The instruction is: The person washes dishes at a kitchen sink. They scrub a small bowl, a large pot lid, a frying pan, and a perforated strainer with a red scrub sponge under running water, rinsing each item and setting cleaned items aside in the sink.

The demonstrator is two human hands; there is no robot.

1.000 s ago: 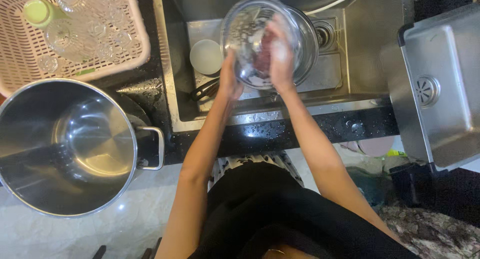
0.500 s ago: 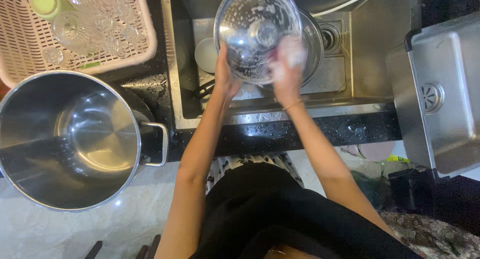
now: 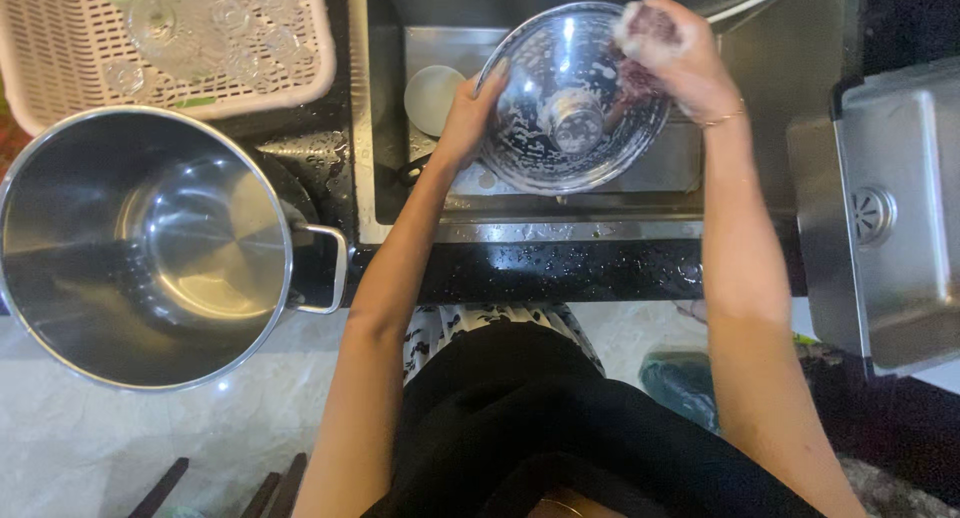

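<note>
Head cam, single view: looks straight down from above, close range, over the sink (image 3: 380,128) & counter edge; no 2nd view to overlap.

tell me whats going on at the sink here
A person is washing a round glass lid over the sink. The left hand grips the lid's left rim and tilts it up, while the right hand presses a sudsy scrubber against its upper right edge. Soap foam speckles the glass. A small pale bowl sits in the basin beside it. On the counter to the left stand a large steel pot and a pink drying basket holding glassware.
</note>
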